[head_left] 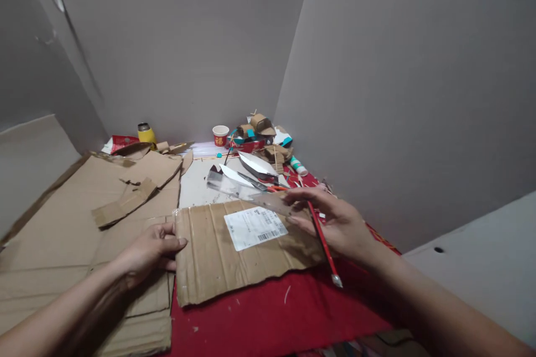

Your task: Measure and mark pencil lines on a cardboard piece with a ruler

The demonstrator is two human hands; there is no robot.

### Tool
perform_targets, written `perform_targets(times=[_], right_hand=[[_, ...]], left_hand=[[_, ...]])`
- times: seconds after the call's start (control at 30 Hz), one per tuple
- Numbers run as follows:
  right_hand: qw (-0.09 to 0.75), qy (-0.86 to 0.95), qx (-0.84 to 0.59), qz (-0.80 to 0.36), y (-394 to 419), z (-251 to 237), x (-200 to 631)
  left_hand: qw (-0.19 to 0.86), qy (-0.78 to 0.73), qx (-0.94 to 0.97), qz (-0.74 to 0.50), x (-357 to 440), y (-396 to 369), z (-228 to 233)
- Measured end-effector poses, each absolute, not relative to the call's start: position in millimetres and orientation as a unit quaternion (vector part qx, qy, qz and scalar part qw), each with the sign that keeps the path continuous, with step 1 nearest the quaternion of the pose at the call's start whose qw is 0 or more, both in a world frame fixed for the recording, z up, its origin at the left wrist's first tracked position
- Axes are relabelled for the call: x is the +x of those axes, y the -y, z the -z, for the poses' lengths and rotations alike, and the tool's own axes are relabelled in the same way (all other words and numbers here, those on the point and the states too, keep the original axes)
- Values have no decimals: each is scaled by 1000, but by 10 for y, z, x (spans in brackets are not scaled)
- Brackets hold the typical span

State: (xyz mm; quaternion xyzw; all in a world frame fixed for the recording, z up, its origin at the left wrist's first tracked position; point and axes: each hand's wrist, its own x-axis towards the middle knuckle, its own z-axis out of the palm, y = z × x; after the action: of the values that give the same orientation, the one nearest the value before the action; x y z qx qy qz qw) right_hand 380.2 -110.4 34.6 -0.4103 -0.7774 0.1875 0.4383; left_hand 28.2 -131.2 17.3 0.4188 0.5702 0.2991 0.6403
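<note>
A corrugated cardboard piece (205, 256) with a white shipping label (255, 227) lies in front of me, with a ragged lower edge. My left hand (153, 251) pinches its left edge, thumb on top. Above its right part, my right hand (330, 220) holds a clear plastic ruler (234, 187) between thumb and fingers. A red pencil-like stick (321, 242) with a silvery end is also in that hand, slanting down towards me. The ruler reaches out to the left past the cardboard's far edge. Scissors (251, 181) lie just behind the ruler.
Large cardboard sheets (54, 223) cover the left side, with a loose strip (125, 203) on them. A red cloth (251, 323) lies underneath. White leaf-shaped pieces (257, 164), a paper cup (220, 135), a yellow bottle (146, 135) and cardboard scraps (262, 122) stand towards the walls.
</note>
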Motion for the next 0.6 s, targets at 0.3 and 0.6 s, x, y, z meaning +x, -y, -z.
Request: perform_targets(times=[0.3, 0.6], right_hand=[[403, 806, -394, -183, 770, -399, 3790], [437, 705, -453, -326, 647, -269, 3774]], left_hand=[[636, -586, 452, -219, 201, 1075, -228], [659, -572, 466, -146, -55, 947, -223]])
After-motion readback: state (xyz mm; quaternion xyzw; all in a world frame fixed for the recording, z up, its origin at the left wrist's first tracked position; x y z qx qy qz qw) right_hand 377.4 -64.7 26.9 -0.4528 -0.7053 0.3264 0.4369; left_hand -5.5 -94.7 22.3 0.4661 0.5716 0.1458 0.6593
